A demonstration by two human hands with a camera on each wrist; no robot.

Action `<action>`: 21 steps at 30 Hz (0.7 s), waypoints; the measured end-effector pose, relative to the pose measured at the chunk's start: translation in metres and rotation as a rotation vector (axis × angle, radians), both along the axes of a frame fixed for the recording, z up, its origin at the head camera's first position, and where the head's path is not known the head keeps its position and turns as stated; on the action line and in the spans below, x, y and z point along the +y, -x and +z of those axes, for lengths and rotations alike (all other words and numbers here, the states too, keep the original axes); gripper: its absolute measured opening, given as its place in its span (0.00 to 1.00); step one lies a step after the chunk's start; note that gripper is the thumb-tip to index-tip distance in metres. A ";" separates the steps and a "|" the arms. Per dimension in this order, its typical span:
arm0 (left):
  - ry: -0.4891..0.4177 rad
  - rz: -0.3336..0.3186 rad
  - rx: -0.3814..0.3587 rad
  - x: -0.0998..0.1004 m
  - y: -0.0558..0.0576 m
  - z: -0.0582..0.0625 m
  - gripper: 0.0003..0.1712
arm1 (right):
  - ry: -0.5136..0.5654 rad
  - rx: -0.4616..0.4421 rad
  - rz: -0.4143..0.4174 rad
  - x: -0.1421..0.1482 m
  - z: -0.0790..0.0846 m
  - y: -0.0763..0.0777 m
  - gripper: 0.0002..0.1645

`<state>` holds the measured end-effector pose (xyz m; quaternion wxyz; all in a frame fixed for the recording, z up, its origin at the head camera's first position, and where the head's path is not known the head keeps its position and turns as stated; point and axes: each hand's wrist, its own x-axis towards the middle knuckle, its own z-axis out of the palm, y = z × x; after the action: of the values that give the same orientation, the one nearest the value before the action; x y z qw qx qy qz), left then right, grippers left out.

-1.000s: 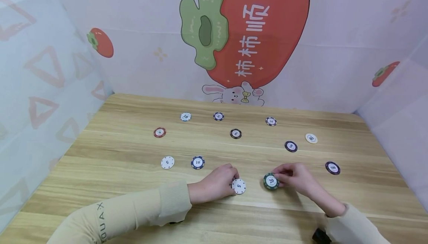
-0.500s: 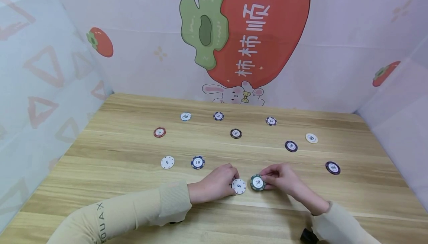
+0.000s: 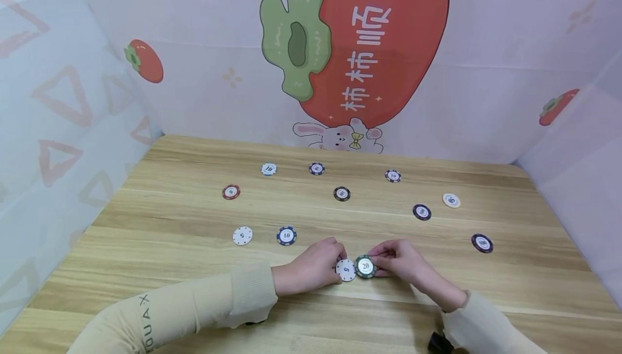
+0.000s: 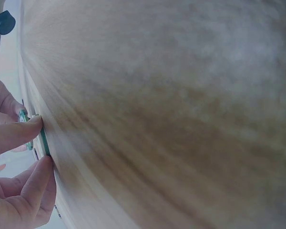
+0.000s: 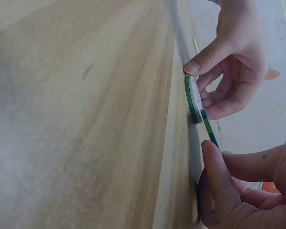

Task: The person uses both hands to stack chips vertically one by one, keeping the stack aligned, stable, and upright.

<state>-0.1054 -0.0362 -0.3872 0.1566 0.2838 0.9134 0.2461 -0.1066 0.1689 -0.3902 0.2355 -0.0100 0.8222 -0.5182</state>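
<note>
My left hand (image 3: 316, 266) holds the rim of a white poker chip (image 3: 345, 271) marked 5, low over the table. In the right wrist view a green layer (image 5: 190, 102) shows under that white chip, like a second chip beneath it. My right hand (image 3: 405, 263) pinches a green poker chip (image 3: 365, 266) marked 20 by its right edge. The green chip (image 5: 210, 128) is slightly tilted, and its near edge meets or just overlaps the white chip's rim. In the left wrist view my left thumb and fingers (image 4: 35, 176) grip opposite sides of the chip's rim.
Loose chips lie flat around the wooden table (image 3: 160, 267): a white 5 chip (image 3: 242, 236), a blue 10 chip (image 3: 286, 236), a red chip (image 3: 231, 191), a black chip (image 3: 342, 193), a dark chip (image 3: 482, 243) and several more. Printed cloth (image 3: 214, 100) stands behind and at both sides.
My right hand has carried the green 20 chip leftward, from apart to right against the white chip. My left hand has stayed in place on the white chip.
</note>
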 end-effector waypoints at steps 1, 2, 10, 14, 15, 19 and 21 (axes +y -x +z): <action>-0.001 0.001 -0.001 0.000 0.000 0.000 0.17 | 0.002 0.006 0.008 -0.001 0.000 0.000 0.11; -0.002 0.001 -0.001 0.000 0.000 0.000 0.17 | 0.002 0.010 0.014 -0.002 0.000 0.000 0.11; 0.000 0.002 0.001 0.000 0.000 0.000 0.17 | -0.036 0.018 -0.009 -0.010 0.003 -0.001 0.09; 0.000 0.003 0.004 0.000 0.000 0.000 0.17 | -0.049 0.025 -0.022 -0.011 0.002 0.000 0.08; 0.001 0.003 0.004 0.000 0.000 0.000 0.17 | -0.045 0.024 -0.022 -0.011 0.002 -0.001 0.09; 0.005 0.003 0.007 0.000 0.000 -0.001 0.17 | -0.034 0.021 -0.024 -0.013 0.001 -0.001 0.08; 0.008 0.001 0.010 0.000 0.000 -0.001 0.17 | -0.034 0.025 -0.021 -0.015 0.002 -0.001 0.08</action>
<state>-0.1059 -0.0361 -0.3886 0.1530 0.2840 0.9153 0.2411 -0.1051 0.1536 -0.3885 0.2199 -0.0041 0.8337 -0.5065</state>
